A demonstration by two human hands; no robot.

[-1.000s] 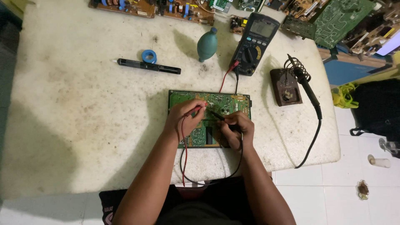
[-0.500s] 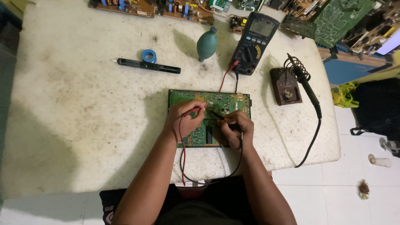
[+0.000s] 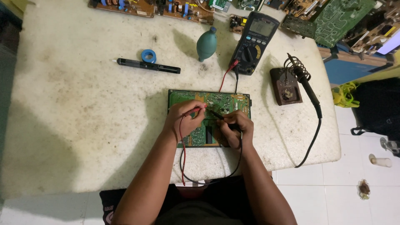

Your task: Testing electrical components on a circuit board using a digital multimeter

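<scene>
**One screen on the bench, one lit panel at the edge**

A multimeter [image 3: 251,43] lay at the far side of the bench [image 3: 83,125], dark-bodied and tilted. Its screen [image 3: 261,28] was a small grey-green rectangle at the top end, above the round dial. At the upper right edge of the view, a pale lilac lit panel [image 3: 391,43] showed only as a slanted strip. No packages, labels or signs could be made out.

Reached forward side by side with both bare forearms from the bottom edge, left hand [image 3: 183,118] curled with fingertips pinched together and pointing right, right hand [image 3: 236,130] curled likewise just beside it, knuckles up, fingertips pinched and pointing left.
</scene>
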